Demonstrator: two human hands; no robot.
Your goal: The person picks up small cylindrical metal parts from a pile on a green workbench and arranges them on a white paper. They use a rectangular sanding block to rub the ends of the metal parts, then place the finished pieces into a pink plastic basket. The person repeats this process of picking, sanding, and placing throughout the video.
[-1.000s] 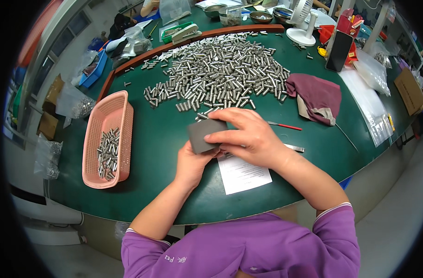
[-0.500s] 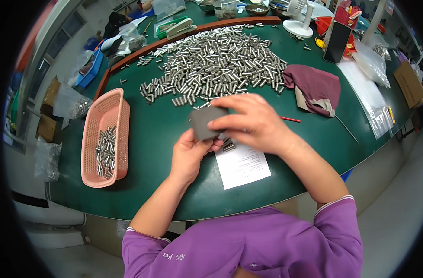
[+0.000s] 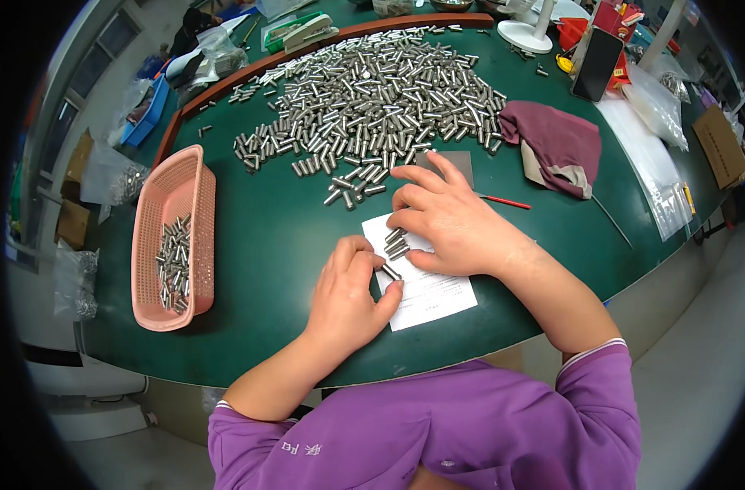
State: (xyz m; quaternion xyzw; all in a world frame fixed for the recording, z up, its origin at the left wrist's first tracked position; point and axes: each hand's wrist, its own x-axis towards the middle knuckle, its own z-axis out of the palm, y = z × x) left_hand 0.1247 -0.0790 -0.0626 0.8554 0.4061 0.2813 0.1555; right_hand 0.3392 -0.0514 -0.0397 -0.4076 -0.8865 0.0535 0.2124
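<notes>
Several short metal pins [image 3: 395, 245] lie side by side in a row on a printed white paper sheet [image 3: 430, 304]. My right hand [image 3: 454, 224] spans that row from the right, with the index finger and thumb closed about its two ends. A single metal pin [image 3: 390, 272] is pinched between the thumb and fingers of my left hand [image 3: 352, 290], just nearer me than the row. Beyond the right hand's knuckles a dark grey square pad [image 3: 462, 163] lies on the table, partly covered by the fingers.
A large heap of metal pins [image 3: 372, 98] spreads over the green table [image 3: 262, 278] behind my hands. On the left stands a pink basket [image 3: 203, 245] holding more pins. A red pen [image 3: 507, 202], a maroon cloth [image 3: 556, 143] and an upright phone [image 3: 599, 65] are on the right.
The dark pad, formerly held between both hands, now lies on the table beyond my right hand. Both hands have come down to the pins on the paper. A small cluster of pins shows near the heap.
</notes>
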